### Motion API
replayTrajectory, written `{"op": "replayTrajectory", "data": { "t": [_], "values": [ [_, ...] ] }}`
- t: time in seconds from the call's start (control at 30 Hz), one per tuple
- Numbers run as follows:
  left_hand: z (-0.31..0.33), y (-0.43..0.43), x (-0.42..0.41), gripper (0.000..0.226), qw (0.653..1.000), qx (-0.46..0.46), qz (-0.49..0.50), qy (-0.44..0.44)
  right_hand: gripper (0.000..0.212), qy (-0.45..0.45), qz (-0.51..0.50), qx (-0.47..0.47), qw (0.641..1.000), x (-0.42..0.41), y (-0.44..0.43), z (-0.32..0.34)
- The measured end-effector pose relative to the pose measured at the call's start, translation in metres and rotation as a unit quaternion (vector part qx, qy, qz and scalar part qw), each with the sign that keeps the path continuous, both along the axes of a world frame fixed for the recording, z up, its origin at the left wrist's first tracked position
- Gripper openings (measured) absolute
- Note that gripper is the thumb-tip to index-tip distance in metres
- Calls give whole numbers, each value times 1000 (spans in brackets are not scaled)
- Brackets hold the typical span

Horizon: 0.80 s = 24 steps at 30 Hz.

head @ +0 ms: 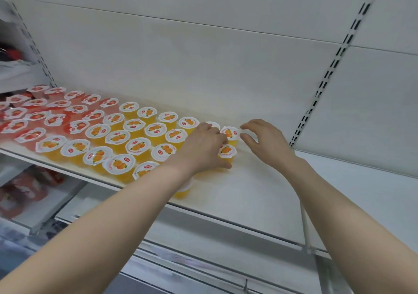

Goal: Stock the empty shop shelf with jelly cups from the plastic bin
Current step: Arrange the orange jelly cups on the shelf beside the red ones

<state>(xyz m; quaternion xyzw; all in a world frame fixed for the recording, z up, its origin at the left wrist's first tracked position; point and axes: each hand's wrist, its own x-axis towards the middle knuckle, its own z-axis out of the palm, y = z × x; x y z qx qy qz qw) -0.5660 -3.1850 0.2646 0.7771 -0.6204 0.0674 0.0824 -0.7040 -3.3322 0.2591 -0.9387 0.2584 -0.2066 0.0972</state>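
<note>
Several orange jelly cups (117,137) stand in rows on the white shelf (248,194), with several red jelly cups (54,119) further left. My left hand (203,146) is curled round an orange cup (226,151) at the right end of the rows, thumb in front of it. Just right of another orange cup (229,133), my right hand (262,139) hovers with fingers loosely spread, fingertips near its lid and holding nothing. The plastic bin is not in view.
The shelf's right half is bare up to a slotted upright (316,94). Another slotted upright (34,44) stands at the left. Below, lower shelves (203,268) and red packets (29,187) are visible. One orange cup (184,190) stands at the shelf's front edge under my left forearm.
</note>
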Motion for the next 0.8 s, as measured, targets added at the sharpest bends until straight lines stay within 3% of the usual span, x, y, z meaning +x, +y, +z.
{"op": "replayTrajectory", "data": {
  "t": [0.33, 0.53, 0.8],
  "values": [
    [9, 15, 1, 83, 1000, 11, -27, 4, 37, 11, -12, -53, 998, 1, 8, 17],
    [30, 43, 19, 64, 998, -57, -10, 39, 36, 2, 14, -97, 995, 15, 34, 38],
    [44, 144, 85, 45, 986, -160, 41, -16, 37, -3, 78, -185, 980, 73, 122, 60]
  ]
}}
